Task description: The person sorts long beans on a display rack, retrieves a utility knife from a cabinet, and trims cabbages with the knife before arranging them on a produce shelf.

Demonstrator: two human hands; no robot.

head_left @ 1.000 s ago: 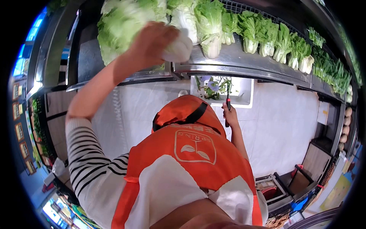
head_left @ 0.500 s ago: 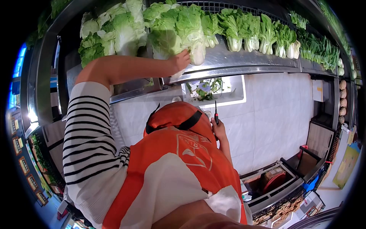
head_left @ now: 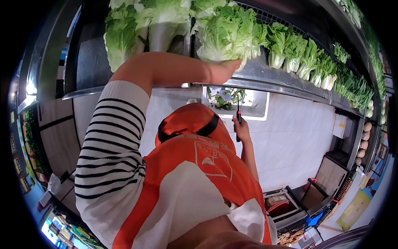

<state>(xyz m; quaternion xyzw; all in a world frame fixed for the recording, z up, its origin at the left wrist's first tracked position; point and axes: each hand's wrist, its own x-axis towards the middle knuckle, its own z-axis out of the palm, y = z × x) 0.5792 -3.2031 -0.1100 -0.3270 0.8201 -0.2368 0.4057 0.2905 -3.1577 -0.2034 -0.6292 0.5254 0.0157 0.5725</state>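
Observation:
Along the metal shelf's front edge my left hand (head_left: 226, 71) is closed at the pale base of a napa cabbage (head_left: 227, 35); its fingertips are partly hidden. More napa cabbages (head_left: 168, 25) lie to the left, leafy ends toward the back. In front of my body, lower down, my right hand (head_left: 241, 129) is wrapped round the black and red handle of a thin-bladed knife (head_left: 239, 116). The dark blade points up and away from me, over a white bin in the view.
The white bin (head_left: 259, 112) on the tiled floor (head_left: 290, 145) holds leaf scraps. Bunches of small bok choy (head_left: 292, 52) line the shelf (head_left: 265, 70) to the right, then dark leafy greens (head_left: 352, 89). Crates (head_left: 286, 205) stand at lower right.
The view has turned, so the shelf and vegetables appear shifted right. My left hand has moved right along the shelf edge with the cabbage. My right hand has risen slightly, still holding the knife.

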